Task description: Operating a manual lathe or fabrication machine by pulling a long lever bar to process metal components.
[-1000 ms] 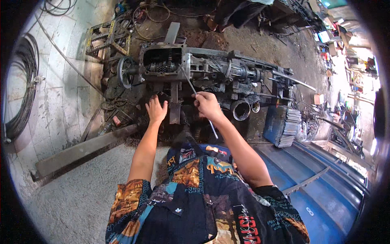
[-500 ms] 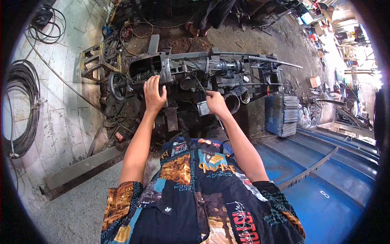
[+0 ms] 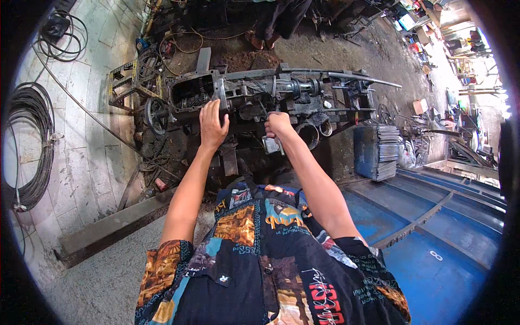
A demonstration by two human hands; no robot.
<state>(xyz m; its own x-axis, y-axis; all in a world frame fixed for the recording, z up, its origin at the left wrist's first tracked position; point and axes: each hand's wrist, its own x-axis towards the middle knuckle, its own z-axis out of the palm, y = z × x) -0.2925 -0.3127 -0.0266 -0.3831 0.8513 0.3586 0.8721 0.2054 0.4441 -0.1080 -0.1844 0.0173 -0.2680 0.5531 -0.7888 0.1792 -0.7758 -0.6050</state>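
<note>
A greasy machine gearbox with an open-topped housing (image 3: 187, 89) and gears inside lies lengthwise in front of me. My left hand (image 3: 213, 125) is flat with fingers stretched, its fingertips on the near edge of the housing beside its right end wall. To the right, my right hand (image 3: 278, 125) is closed in a fist around what looks like a thin rod; its kind is hidden by my fingers. Just below that fist is a small silver box-shaped piece (image 3: 270, 145), partly covered. A dark ring-shaped part (image 3: 309, 135) sits right of the fist.
A pulley wheel (image 3: 156, 115) is at the machine's left end, near a yellow metal stand (image 3: 123, 85). A long bar (image 3: 357, 77) runs along the far right side. A blue block with stacked plates (image 3: 375, 153) stands right. Another person's feet (image 3: 262, 41) are beyond the machine.
My right hand has drawn slightly nearer and to the left, its fist turning over the silver piece. My left hand has slid a little to the right along the housing edge.
</note>
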